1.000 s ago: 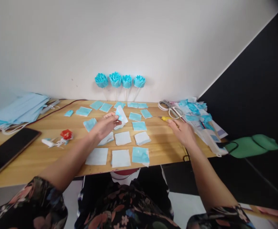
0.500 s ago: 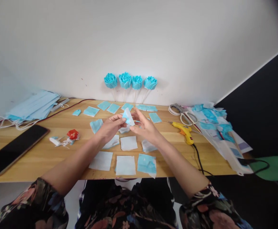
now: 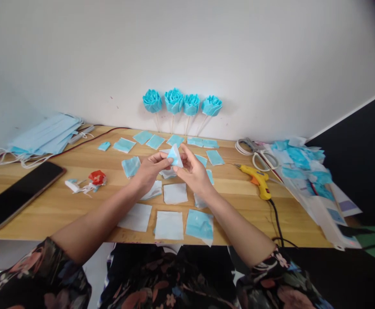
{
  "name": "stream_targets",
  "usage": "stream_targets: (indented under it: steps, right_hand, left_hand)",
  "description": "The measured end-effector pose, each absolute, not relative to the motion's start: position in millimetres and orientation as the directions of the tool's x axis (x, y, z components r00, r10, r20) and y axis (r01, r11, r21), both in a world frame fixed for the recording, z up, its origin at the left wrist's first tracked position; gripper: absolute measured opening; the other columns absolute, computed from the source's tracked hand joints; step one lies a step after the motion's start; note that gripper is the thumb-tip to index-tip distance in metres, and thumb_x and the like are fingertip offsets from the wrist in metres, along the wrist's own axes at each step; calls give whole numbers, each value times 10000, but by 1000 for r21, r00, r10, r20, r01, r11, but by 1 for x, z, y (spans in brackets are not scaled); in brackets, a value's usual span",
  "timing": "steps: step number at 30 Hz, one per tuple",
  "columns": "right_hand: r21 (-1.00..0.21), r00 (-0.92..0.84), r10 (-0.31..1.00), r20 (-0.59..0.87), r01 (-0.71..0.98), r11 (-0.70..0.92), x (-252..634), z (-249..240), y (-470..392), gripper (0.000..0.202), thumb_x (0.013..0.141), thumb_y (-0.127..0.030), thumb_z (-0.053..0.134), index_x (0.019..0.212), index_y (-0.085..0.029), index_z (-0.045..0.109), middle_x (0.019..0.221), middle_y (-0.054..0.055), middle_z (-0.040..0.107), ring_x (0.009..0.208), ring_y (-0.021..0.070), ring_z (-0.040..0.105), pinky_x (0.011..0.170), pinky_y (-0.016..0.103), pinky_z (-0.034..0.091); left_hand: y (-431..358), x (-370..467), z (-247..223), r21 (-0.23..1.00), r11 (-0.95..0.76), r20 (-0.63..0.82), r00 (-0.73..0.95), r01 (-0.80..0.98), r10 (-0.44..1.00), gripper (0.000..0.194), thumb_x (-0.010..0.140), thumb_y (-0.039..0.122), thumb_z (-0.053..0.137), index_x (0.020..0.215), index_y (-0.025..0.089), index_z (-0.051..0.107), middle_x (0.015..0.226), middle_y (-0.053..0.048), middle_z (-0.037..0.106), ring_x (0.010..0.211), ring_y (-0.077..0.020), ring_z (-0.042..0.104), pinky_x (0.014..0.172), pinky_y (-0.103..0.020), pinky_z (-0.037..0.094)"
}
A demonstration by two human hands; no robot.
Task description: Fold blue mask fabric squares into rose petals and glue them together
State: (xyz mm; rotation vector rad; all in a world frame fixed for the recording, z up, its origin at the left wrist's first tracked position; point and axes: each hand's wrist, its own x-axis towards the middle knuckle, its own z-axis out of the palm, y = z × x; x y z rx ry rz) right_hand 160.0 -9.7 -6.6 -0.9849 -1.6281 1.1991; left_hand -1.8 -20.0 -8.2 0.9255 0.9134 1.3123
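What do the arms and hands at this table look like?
They're a person's: the left hand and right hand are gloveless, the forearms uncovered. Dark sleeves with a floral print in orange-pink, white and blue end near the elbows.

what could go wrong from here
The yellow glue gun lies directly on the table; if hot, its tip could mark the wood. Its black cord reaches the table's front edge, so a snag might drag it. The folded piece pinched in the left hand could open if the grip loosens.
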Motion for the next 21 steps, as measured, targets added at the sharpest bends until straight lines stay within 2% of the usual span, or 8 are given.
stream_targets:
  steps: [3,8,21]
  right_hand:
    - [-966,-272,938,216,83,246,158,-13,-10,781,809,-326,695,1525,-321,384,1179,61,634,1088,222,635,1002,426,530]
    - [-966,-251,939,236,49,256,156,-15,-10,774,840,-292,659,1544,-315,339,1037,33,655,953,183,653,911,390,557]
    - [-956,-203,944,259,84,280,159,-9,-12,589,863,-255,615,1437,-310,495,949,10,637,843,156,604,810,349,539]
  left_hand:
    - [-20,-2,-10,933,37,-19,52,-358,998,207,707,338,822,753,165,719,761,-2,678,708,-116,582,761,-285,456]
    - [-20,-3,-11,939,34,-16,56,-341,998,193,711,334,820,742,175,716,713,14,647,683,-107,555,736,-275,438]
    - [-22,-2,-8,969,29,-16,54,-246,998,201,727,366,788,727,183,706,675,13,609,680,-116,526,723,-281,410]
